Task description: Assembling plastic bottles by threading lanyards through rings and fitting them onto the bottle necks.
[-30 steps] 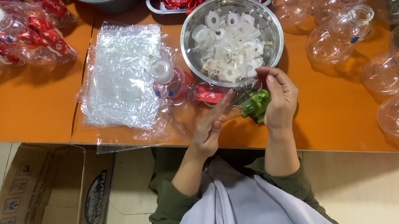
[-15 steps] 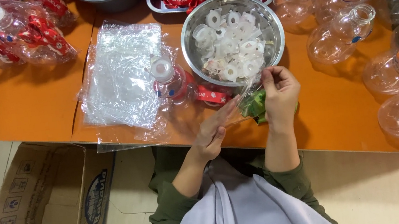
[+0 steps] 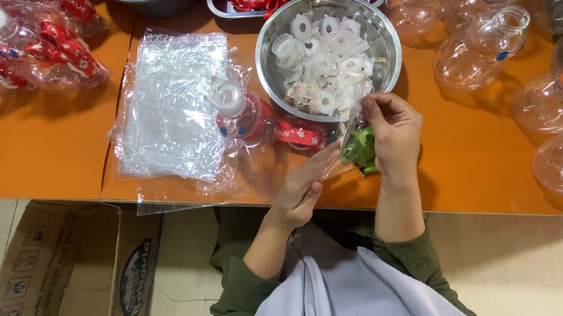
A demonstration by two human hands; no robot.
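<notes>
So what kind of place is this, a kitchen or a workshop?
Likely a small packing or assembly workbench, not a kitchen: an orange table crowded with clear plastic bottles, a steel bowl of white caps, clear bags, and a cardboard box on the floor.
</notes>
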